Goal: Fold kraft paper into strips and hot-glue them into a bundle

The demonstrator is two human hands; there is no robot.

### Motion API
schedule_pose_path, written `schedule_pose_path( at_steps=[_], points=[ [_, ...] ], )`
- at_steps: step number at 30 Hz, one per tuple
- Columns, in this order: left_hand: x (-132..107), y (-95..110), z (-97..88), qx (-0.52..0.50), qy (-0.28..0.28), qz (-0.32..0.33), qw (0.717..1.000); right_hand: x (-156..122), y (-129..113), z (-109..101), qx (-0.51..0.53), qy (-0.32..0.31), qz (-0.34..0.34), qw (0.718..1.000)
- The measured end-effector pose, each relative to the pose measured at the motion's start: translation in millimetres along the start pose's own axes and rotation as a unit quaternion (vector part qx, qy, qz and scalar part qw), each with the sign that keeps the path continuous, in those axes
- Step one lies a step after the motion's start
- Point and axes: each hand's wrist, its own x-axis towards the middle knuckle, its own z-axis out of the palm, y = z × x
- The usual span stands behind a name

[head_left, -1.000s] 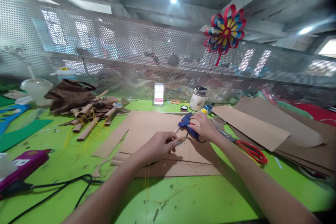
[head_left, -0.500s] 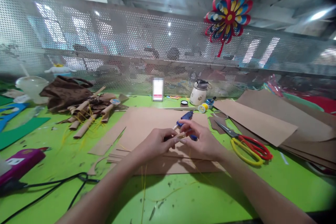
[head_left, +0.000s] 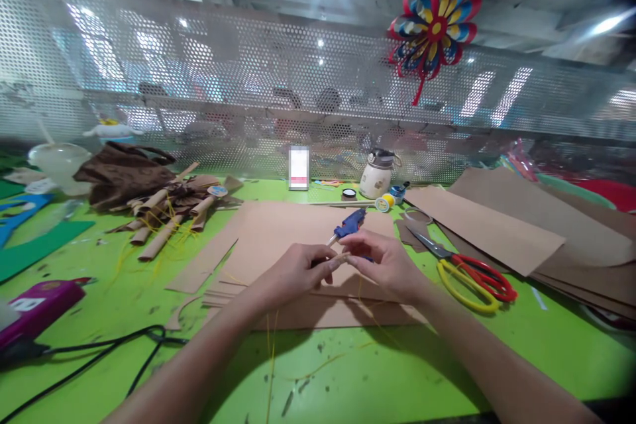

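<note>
My left hand [head_left: 297, 271] and my right hand [head_left: 386, 264] meet above a stack of brown cardboard sheets [head_left: 278, 238]. Both pinch a small brown paper piece [head_left: 342, 256] between their fingertips. A blue glue gun [head_left: 350, 224] lies on the cardboard just behind my right hand, untouched. Thin yellow strands [head_left: 271, 351] trail from the cardboard toward the near edge of the green table [head_left: 348, 377].
Red-and-yellow scissors [head_left: 470, 273] lie to the right, beside large brown paper sheets [head_left: 497, 228]. Rolled brown paper tubes [head_left: 169, 212] and a brown bag [head_left: 122, 175] sit at the left. A black cable [head_left: 99, 351], a magenta case [head_left: 37, 308], a small jar [head_left: 376, 175] and a perforated metal screen [head_left: 223, 93] are also here.
My right hand let go of the blue glue gun, which now lies on the cardboard, and came over to my left hand to pinch the small paper piece.
</note>
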Motion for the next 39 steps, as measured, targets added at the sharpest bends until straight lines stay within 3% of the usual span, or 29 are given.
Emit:
schedule_pose_path(
  at_steps=[14, 18, 22, 29, 34, 39],
  points=[
    [0.4, -0.9, -4.2, 0.017, -0.026, -0.019, 0.999, 2.4, 2.4, 0.7, 0.079, -0.013, 0.074, 0.994],
    [1.8, -3.1, -2.0, 0.003, -0.025, -0.019, 1.0, 0.5, 4.9, 4.8, 0.038, -0.032, 0.058, 0.997],
    [2.8, -5.9, 2.2, 0.006, -0.023, 0.001, 1.0, 0.4, 6.0, 12.2, -0.012, 0.012, 0.059, 0.998],
    [-1.2, -1.2, 1.2, -0.006, -0.04, 0.022, 0.999, 1.5, 12.6, 11.4, 0.042, 0.022, 0.084, 0.995],
    [-1.8, 1.8, -1.8, -0.02, -0.057, -0.004, 0.998, 3.6, 8.9, 9.9, 0.092, 0.013, 0.13, 0.987],
    [-0.2, -1.5, -1.5, -0.022, -0.071, -0.015, 0.997, 4.5, 6.7, 9.2, 0.119, -0.01, 0.123, 0.985]
  ],
)
